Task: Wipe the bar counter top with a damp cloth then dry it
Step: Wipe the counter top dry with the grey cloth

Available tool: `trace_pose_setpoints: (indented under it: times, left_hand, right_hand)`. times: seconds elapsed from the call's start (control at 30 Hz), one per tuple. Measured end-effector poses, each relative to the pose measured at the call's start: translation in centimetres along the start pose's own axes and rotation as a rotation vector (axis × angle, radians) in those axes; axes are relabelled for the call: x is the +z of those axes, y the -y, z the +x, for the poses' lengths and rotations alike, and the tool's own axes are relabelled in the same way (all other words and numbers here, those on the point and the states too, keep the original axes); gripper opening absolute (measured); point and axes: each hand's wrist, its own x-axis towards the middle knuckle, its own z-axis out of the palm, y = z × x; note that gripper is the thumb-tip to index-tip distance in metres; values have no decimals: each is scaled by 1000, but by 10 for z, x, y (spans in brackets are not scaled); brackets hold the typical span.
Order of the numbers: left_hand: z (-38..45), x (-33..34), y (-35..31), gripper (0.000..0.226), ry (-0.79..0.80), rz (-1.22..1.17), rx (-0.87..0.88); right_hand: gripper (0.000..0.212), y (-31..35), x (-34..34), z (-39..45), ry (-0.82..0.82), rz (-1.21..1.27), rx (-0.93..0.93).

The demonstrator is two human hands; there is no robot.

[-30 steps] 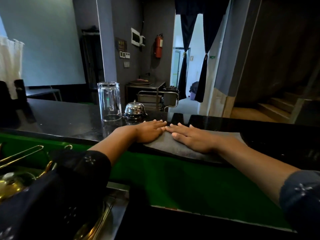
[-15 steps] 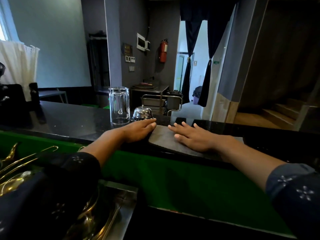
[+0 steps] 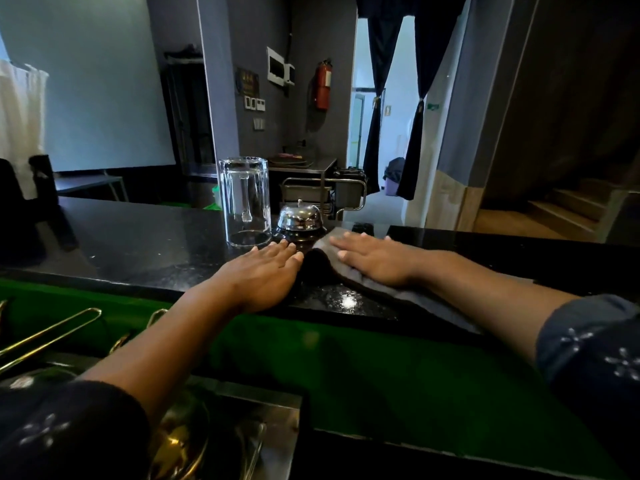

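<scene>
left hand [image 3: 263,271]: flat, fingers straight, palm down on black counter top [image 3: 138,244], mid-frame | right hand [image 3: 374,259]: flat, fingers spread, pressing grey cloth [image 3: 401,292], right of centre | both forearms stretched forward | glass mug [image 3: 246,200], bell [image 3: 299,218] just beyond the fingertips

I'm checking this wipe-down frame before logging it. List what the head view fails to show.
- Cloth: whether damp or dry cannot be judged; the right hand lying flat covers its middle.
- Counter top: the left stretch runs into dark shapes at the frame edge.
- Left hand: whether its fingertips touch the bell is unclear.
- Wall sign: too small to read.
</scene>
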Motion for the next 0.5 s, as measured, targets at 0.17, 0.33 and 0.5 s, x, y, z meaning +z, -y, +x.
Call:
trace_pose_setpoints:
  times: [0.17, 0.33, 0.5]
  left_hand:
    - [6, 5, 4, 58, -18, 53, 2]
    - [6, 5, 2, 57, -23, 46, -22]
    - [-8, -3, -10, 57, -29, -74, -53]
  right_hand:
    - [57, -57, -7, 49, -50, -46, 251]
    - [57, -58, -8, 64, -69, -44, 331]
    - [58, -17, 3, 23, -101, -48, 351]
